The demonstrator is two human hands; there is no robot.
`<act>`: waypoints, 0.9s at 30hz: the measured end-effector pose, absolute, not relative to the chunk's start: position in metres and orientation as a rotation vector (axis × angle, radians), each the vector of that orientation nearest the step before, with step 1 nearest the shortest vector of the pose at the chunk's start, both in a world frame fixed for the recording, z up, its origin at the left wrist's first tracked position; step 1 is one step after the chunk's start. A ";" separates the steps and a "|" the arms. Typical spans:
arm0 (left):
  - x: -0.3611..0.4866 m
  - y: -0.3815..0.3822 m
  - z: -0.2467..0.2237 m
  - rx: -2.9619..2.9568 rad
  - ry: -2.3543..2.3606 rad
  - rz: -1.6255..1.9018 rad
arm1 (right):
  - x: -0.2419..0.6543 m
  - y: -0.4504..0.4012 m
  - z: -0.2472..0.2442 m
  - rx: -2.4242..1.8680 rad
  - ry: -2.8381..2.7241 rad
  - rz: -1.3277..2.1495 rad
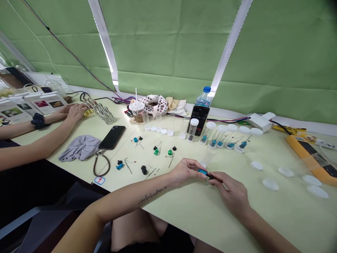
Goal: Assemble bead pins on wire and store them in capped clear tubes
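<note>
My left hand (187,171) and my right hand (229,192) meet over the pale green table top (265,218). Between their fingertips is a small blue-and-black part (204,172) on a thin metal wire. Farther up the table, loose parts lie in small groups, among them a green bead (156,151), a blue bead (119,167) and a black bead (144,170), with bent wires beside them. A row of clear plastic tubes (218,138) with blue parts inside lies beyond my hands. White round caps (256,166) lie to my right.
A co-worker's hands (72,112) rest at the far left near glass vials (101,110). A black phone (112,137), a grey cloth (80,148), a timer phone (199,119), a water bottle (206,96), a lidded drink cup (137,110) and an orange-yellow case (308,156) stand about.
</note>
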State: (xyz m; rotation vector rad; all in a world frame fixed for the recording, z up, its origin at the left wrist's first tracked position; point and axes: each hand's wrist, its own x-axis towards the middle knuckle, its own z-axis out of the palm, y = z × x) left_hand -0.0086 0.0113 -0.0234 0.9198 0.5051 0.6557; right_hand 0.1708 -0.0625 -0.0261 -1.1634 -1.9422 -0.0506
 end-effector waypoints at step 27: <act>-0.009 0.017 -0.016 0.948 0.550 0.738 | 0.164 -0.067 -0.026 -1.425 -1.755 0.237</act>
